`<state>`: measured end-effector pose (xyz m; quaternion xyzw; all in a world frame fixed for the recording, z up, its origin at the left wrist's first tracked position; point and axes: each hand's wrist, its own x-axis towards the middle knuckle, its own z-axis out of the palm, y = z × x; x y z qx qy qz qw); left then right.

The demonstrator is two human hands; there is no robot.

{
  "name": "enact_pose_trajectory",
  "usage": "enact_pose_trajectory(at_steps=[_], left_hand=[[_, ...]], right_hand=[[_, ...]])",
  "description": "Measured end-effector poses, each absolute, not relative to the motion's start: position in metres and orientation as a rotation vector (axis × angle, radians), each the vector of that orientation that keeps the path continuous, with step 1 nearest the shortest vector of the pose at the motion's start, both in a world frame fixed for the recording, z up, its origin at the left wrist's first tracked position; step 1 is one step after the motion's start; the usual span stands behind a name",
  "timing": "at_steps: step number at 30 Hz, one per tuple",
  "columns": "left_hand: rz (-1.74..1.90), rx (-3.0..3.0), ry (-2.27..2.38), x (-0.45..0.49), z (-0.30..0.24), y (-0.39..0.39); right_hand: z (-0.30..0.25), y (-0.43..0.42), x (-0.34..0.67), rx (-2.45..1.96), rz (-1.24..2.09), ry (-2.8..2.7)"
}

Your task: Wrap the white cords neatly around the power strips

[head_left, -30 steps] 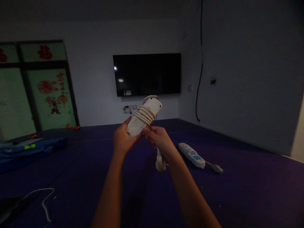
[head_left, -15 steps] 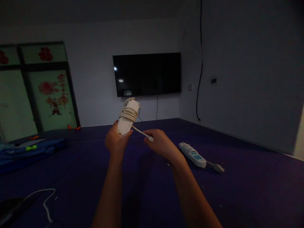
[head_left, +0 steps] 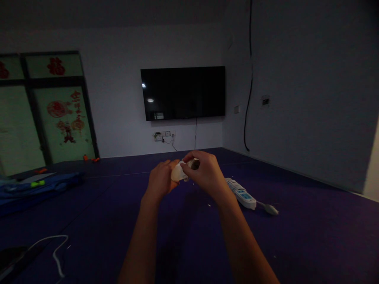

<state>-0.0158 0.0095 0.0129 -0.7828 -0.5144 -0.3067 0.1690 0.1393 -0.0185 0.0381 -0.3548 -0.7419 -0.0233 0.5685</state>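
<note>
Both my hands are raised in front of me, closed around a white power strip (head_left: pixel 177 172) with its cord wound round it. My left hand (head_left: pixel 161 179) grips the strip's near end from the left. My right hand (head_left: pixel 205 173) wraps over the far part and hides most of the strip and its cord. Only a small white patch of the strip shows between the two hands. A second white power strip (head_left: pixel 241 194) with blue switches lies on the purple floor just right of my right hand, its plug (head_left: pixel 270 209) trailing off to the right.
Purple mat floor (head_left: pixel 296 236) all round. A white cable (head_left: pixel 56 248) and a dark object lie at the lower left. Blue fabric (head_left: pixel 38 187) sits at the left by glass doors (head_left: pixel 44 110). A dark TV (head_left: pixel 183 92) hangs on the far wall above sockets (head_left: pixel 162 135).
The strip stood upright in my left hand; it is lower now and turned toward me. My right hand, which held the cord end out to the right, has closed over the strip.
</note>
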Motion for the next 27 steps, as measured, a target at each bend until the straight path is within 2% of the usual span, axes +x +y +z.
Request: enact_pose_trajectory(at_steps=[8,18,23,27], left_hand=[[-0.477,-2.435,-1.405,0.011,0.021,-0.015],[-0.804,-2.364,-1.586,-0.029,0.022,-0.011],[-0.649,-2.464,-1.638,-0.02,0.023,-0.012],[-0.569,-2.569,-1.626,-0.01,0.024,-0.022]], right_hand=[[0.031,-0.001,0.152,-0.829,0.09,-1.637],[0.032,0.003,0.171,-0.856,0.164,-1.589],[0.031,0.0,0.159,-0.808,0.147,-1.686],[0.03,-0.001,0.159,-0.852,0.359,-1.727]])
